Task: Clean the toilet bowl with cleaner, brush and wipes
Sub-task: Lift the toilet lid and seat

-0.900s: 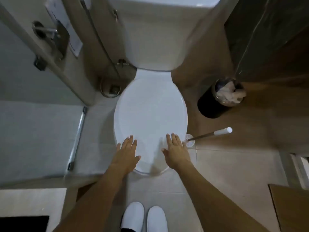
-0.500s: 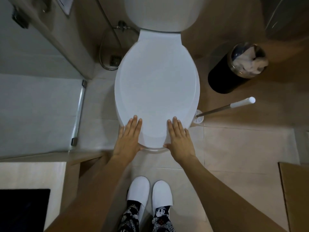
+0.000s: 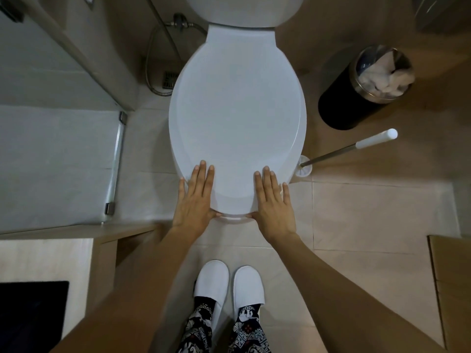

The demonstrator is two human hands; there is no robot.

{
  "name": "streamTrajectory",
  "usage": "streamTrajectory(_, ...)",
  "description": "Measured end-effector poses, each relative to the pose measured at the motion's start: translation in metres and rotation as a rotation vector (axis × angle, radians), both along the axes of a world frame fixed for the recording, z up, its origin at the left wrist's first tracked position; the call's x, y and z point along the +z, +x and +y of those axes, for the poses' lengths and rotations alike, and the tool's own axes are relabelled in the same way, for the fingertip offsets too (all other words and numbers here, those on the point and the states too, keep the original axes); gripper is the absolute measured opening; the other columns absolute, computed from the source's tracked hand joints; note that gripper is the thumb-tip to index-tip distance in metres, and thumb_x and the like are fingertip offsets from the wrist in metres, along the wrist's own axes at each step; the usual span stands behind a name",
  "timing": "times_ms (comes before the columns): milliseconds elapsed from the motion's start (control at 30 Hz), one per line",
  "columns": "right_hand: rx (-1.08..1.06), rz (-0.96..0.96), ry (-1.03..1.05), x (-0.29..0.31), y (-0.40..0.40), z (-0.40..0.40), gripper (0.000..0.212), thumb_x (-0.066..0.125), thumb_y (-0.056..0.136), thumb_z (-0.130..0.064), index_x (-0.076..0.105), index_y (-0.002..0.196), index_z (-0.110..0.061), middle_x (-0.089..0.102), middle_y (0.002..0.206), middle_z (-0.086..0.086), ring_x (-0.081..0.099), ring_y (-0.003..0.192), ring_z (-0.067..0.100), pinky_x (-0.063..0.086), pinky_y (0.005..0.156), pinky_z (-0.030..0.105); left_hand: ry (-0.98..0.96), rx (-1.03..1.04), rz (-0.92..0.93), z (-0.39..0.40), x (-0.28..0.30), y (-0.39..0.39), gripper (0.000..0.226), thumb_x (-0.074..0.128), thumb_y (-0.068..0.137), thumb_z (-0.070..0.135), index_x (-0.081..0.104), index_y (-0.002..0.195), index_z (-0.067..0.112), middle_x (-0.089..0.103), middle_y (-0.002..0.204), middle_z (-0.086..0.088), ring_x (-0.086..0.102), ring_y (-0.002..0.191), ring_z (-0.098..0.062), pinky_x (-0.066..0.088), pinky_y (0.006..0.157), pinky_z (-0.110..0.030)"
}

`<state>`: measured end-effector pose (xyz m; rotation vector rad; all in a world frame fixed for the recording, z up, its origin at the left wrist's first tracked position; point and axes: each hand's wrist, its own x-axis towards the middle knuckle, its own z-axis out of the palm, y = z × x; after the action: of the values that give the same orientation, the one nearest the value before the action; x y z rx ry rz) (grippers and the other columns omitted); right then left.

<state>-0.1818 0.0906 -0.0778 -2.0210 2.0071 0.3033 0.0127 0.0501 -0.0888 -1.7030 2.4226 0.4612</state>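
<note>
The white toilet lid (image 3: pixel 237 110) is down over the bowl, seen from above. My left hand (image 3: pixel 195 200) lies flat on the lid's front left edge, fingers straight, thumb at the front rim. My right hand (image 3: pixel 274 202) lies flat on the front right edge in the same way. A toilet brush (image 3: pixel 356 146) with a white grip and metal shaft stands slanted in its white holder (image 3: pixel 304 169) on the floor just right of the bowl. The bowl itself is hidden under the lid. No cleaner bottle or wipes are in view.
A black waste bin (image 3: pixel 356 98) with crumpled paper stands on the floor to the right. A glass shower partition (image 3: pixel 114 164) and a metal hose (image 3: pixel 153 59) are on the left. My white slippers (image 3: pixel 229 284) stand on the tiles before the bowl.
The view has dropped and moved closer over the toilet. Both hands have slid back to the lid's front edge, thumbs now at the rim.
</note>
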Motion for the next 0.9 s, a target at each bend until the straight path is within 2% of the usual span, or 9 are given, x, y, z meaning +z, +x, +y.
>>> streamTrajectory(100, 0.050, 0.096, -0.035, -0.006, 0.003, 0.004, 0.119, 0.079, 0.071, -0.043, -0.003, 0.149, -0.005, 0.011, 0.159, 0.016, 0.015, 0.146, 0.030, 0.010, 0.114, 0.046, -0.041, -0.017, -0.034, 0.003, -0.003, -0.001, 0.120, 0.075, 0.070, 0.049, -0.010, 0.147, 0.010, 0.000, 0.159, -0.013, 0.003, 0.146, -0.026, 0.013, 0.114, -0.051)
streamTrajectory(233, 0.089, 0.172, -0.052, -0.008, 0.004, 0.012, 0.119, 0.080, 0.072, -0.030, -0.008, 0.148, -0.003, 0.005, 0.159, 0.018, 0.009, 0.147, 0.031, 0.006, 0.115, 0.047, -0.107, -0.036, -0.115, 0.011, -0.005, -0.003, 0.118, 0.067, 0.078, 0.051, -0.017, 0.146, 0.004, -0.003, 0.158, -0.013, 0.008, 0.146, -0.026, 0.016, 0.114, -0.049)
streamTrajectory(367, 0.105, 0.184, -0.081, -0.001, 0.003, 0.016, 0.112, 0.077, 0.074, -0.022, -0.006, 0.148, -0.002, 0.008, 0.158, 0.019, 0.013, 0.147, 0.031, 0.010, 0.115, 0.048, -0.132, -0.054, -0.139, 0.014, -0.001, -0.002, 0.114, 0.068, 0.080, 0.048, -0.012, 0.147, 0.002, 0.005, 0.158, -0.014, 0.012, 0.146, -0.027, 0.015, 0.114, -0.048)
streamTrajectory(533, 0.125, 0.124, -0.124, 0.022, 0.000, 0.014, 0.110, 0.083, 0.068, -0.025, 0.011, 0.147, 0.000, 0.024, 0.155, 0.019, 0.027, 0.143, 0.032, 0.019, 0.113, 0.048, -0.121, -0.077, -0.098, 0.011, 0.028, 0.001, 0.113, 0.077, 0.070, 0.047, 0.009, 0.147, 0.000, 0.025, 0.154, -0.017, 0.028, 0.141, -0.028, 0.026, 0.110, -0.051)
streamTrajectory(700, 0.147, 0.060, -0.175, 0.075, -0.006, 0.004, 0.101, 0.083, 0.069, -0.029, 0.022, 0.144, 0.001, 0.036, 0.150, 0.019, 0.037, 0.138, 0.032, 0.025, 0.110, 0.049, -0.106, -0.087, -0.045, -0.002, 0.086, 0.003, 0.107, 0.081, 0.061, 0.046, 0.028, 0.140, -0.002, 0.042, 0.144, -0.019, 0.045, 0.131, -0.030, 0.034, 0.100, -0.057)
streamTrajectory(767, 0.166, 0.021, -0.206, 0.104, -0.012, -0.005, 0.098, 0.084, 0.068, -0.031, 0.026, 0.142, 0.000, 0.042, 0.146, 0.019, 0.043, 0.134, 0.031, 0.031, 0.106, 0.049, -0.101, -0.091, -0.019, -0.013, 0.115, 0.003, 0.097, 0.072, 0.067, 0.051, 0.032, 0.138, -0.001, 0.047, 0.141, -0.018, 0.051, 0.126, -0.029, 0.037, 0.097, -0.058)
streamTrajectory(867, 0.170, -0.023, -0.255, 0.150, -0.020, -0.028, 0.095, 0.088, 0.062, -0.022, 0.036, 0.137, 0.001, 0.051, 0.138, 0.019, 0.053, 0.125, 0.031, 0.043, 0.099, 0.047, -0.071, -0.091, -0.031, -0.035, 0.162, 0.001, 0.075, 0.041, 0.083, 0.053, 0.040, 0.137, 0.001, 0.052, 0.138, -0.014, 0.054, 0.124, -0.024, 0.040, 0.096, -0.051)
streamTrajectory(900, 0.161, -0.032, -0.263, 0.166, -0.022, -0.037, 0.090, 0.088, 0.061, -0.019, 0.042, 0.135, 0.002, 0.054, 0.135, 0.019, 0.056, 0.122, 0.030, 0.046, 0.096, 0.045, -0.082, -0.084, -0.035, -0.043, 0.176, 0.000, 0.072, 0.041, 0.085, 0.050, 0.043, 0.136, 0.000, 0.051, 0.138, -0.014, 0.052, 0.125, -0.023, 0.040, 0.097, -0.050)
